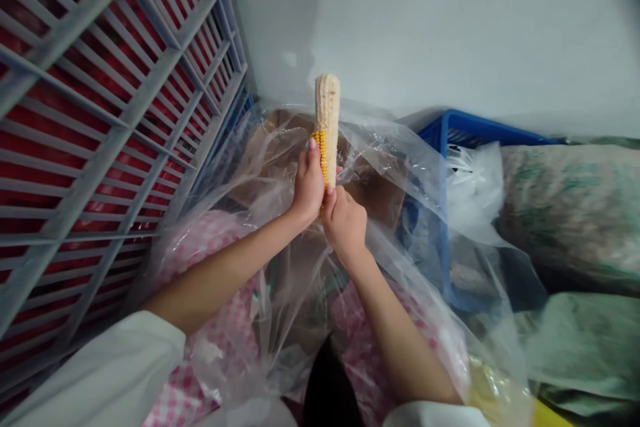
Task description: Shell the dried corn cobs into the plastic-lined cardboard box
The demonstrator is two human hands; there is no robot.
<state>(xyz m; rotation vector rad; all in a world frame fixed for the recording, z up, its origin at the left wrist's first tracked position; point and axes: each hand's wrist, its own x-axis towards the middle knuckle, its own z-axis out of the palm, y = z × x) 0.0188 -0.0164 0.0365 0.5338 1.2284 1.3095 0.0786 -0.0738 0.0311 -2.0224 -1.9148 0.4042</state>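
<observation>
An ear of corn (328,103) stands upright between my two hands in the middle of the view. Its upper part and right side are bare pale cob, while a band of yellow kernels runs down the left side. My left hand (309,181) is wrapped round the ear from the left, its thumb pressed on the kernels. Lower down, my right hand (345,219) is closed on the bottom end, thumb against the cob. Below the hands, a clear plastic bag (293,293) spreads open over my lap, with cardboard (375,183) showing through it.
A tall grey slatted crate (125,127) with red contents rises on the left. At right stands a blue basket (443,213), with a stuffed pale sack (575,207) beside it and green cloth-like sacking (585,347) below. A white wall (425,27) closes off the back.
</observation>
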